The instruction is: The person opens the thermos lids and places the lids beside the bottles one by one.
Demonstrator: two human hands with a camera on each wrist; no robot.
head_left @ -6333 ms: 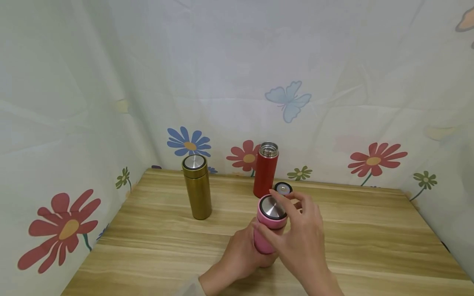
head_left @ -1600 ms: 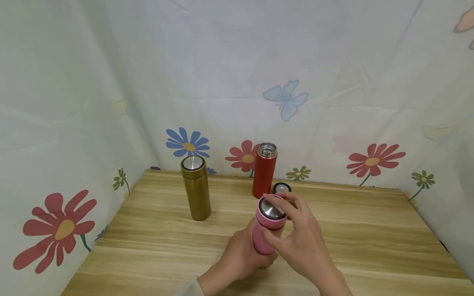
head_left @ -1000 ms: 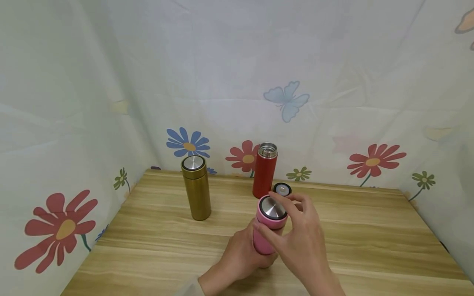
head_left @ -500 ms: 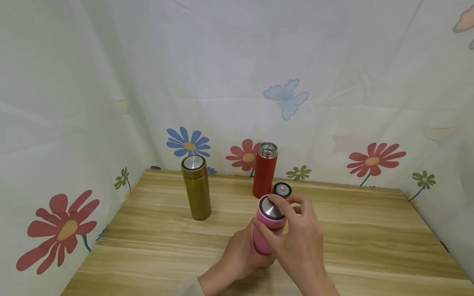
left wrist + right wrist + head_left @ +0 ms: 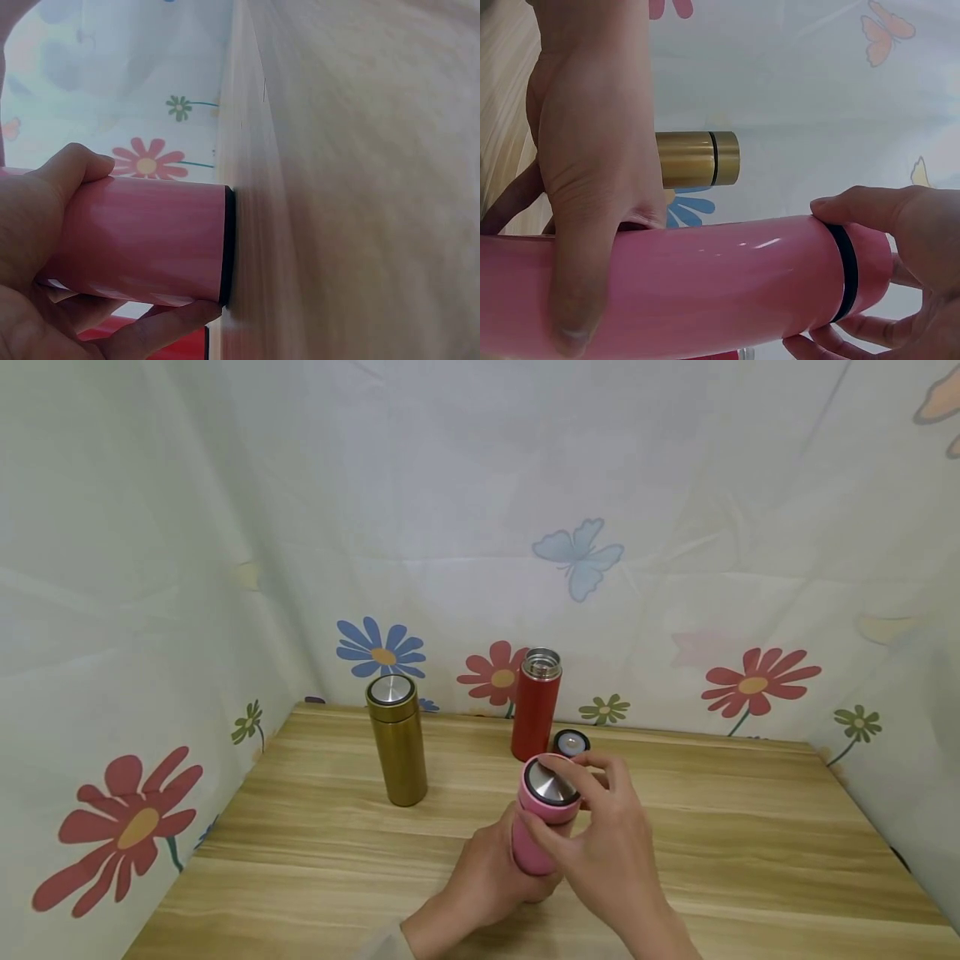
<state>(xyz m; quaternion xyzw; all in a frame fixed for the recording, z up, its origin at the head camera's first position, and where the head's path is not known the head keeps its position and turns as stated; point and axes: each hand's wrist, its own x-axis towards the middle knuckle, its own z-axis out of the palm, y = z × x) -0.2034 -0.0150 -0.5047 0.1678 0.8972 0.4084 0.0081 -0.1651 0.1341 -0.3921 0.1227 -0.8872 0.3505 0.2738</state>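
Note:
In the head view my left hand [image 5: 491, 872] grips the lower body of a pink thermos bottle [image 5: 531, 853], thumb and fingers curled round it. The bottle is upright, its black-edged base [image 5: 228, 247] at the tabletop in the left wrist view. My right hand [image 5: 611, 839] grips its pink lid [image 5: 870, 266], which has a steel disc on top, with the thumb on the near side and the index finger over the disc's edge. A black band shows between lid and body in the right wrist view; whether the lid is loose, I cannot tell.
A red thermos [image 5: 536, 714] without its lid stands behind, its steel mouth showing. A lid [image 5: 572, 742] lies upturned beside it. Left of them stands a gold thermos [image 5: 398, 752] with its lid on. The wooden table [image 5: 315, 852] meets a flower-printed cloth [image 5: 645, 635] at the back.
My right hand's fingers have shifted back and forth round the pink lid's rim, the index finger sliding over the disc. The left hand and the bottle have stayed in place, as have the other thermoses.

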